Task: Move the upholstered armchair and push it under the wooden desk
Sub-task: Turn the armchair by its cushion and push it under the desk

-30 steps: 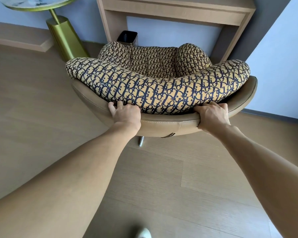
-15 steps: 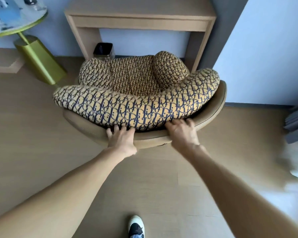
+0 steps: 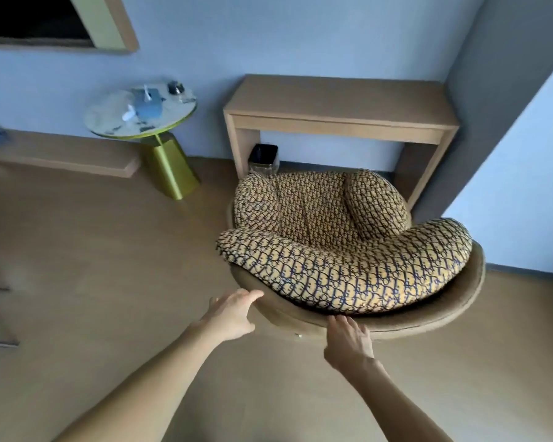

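The upholstered armchair [image 3: 332,275] has a tan shell and a beige cushion with a dark pattern. It stands on the wood floor with its front edge at the opening of the wooden desk [image 3: 339,103], between the desk's two legs. My left hand [image 3: 233,314] is at the left of the chair's back shell, fingers spread, only the thumb tip near the rim. My right hand [image 3: 348,341] lies flat with its fingertips on the back rim just below the cushion. Neither hand is curled around the chair.
A black waste bin [image 3: 264,156] sits under the desk by its left leg. A round side table [image 3: 141,110] on a gold base stands left of the desk, with small items on top. A low wooden ledge [image 3: 61,154] runs along the left wall. A wall corner [image 3: 524,186] is close on the right.
The chair has gone forward towards the desk opening and the view has pulled back. Both hands have loosened from gripping the back rim; the left one has come off to the left.
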The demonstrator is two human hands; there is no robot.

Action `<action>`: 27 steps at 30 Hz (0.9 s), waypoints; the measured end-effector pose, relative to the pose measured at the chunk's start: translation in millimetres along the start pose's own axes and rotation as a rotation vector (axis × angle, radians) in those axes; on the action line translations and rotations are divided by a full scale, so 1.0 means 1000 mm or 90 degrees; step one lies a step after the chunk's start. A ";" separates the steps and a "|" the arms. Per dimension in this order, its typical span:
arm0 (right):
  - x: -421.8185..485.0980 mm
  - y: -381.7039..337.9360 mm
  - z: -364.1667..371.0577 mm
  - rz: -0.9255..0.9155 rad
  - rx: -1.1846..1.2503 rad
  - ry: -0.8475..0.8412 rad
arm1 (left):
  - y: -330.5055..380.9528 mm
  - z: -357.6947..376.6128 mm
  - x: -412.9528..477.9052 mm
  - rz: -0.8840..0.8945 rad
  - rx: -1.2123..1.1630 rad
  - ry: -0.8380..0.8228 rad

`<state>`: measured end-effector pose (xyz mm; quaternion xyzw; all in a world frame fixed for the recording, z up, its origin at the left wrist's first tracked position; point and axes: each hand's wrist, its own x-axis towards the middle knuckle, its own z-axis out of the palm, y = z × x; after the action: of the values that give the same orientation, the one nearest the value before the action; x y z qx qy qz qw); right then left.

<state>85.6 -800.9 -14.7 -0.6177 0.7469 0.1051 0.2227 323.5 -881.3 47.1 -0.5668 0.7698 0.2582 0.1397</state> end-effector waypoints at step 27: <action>0.255 -0.337 -0.055 0.051 0.106 0.015 | -0.307 -0.166 0.249 0.072 -0.018 -0.119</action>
<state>366.4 -1120.1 -44.6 -0.5682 0.7795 0.0445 0.2601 547.3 -1242.1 -15.4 -0.4981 0.7804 0.3280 0.1879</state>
